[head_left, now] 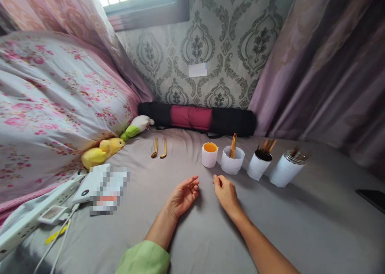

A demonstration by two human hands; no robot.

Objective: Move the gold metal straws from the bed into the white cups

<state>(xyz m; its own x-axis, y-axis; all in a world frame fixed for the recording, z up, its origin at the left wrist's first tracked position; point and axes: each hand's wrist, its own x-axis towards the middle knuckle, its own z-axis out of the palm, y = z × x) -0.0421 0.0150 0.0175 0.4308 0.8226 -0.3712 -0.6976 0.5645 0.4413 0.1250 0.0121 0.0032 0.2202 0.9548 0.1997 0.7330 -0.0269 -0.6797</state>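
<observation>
Facing the orange-lined cup, my left hand is loosely open and empty, palm up; my right hand, just in front of it, is half closed, and I cannot tell whether it pinches anything. Right of that cup, the wide tub of thin sticks and two taller holders stand on soft sheet, so a knuckle's bump could topple them.

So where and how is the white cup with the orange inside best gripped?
The cup is probably gripped around its outer wall, below the rim, by the left hand coming from the near left: it stands upright with roughly straight sides, and a wider white container sits close on its right.
</observation>
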